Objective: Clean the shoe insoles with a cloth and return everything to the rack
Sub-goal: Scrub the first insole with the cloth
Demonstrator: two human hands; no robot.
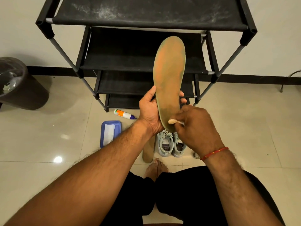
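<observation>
My left hand [149,111] grips a worn tan and orange insole [169,75] by its heel half and holds it upright in front of the black shoe rack [146,20]. My right hand [195,128] pinches a small pale wad of cloth [175,121] against the lower edge of the insole. A pair of light grey sneakers [171,144] stands on the floor just below my hands. A second insole [148,149] lies on the floor left of the sneakers, partly hidden by my left wrist.
A blue tray [104,128] holding a white cloth lies on the tiled floor at the left. A white glue-like bottle [123,114] lies by the rack's foot. A dark bin [19,85] stands at far left. My bare foot [156,168] and black shorts are below.
</observation>
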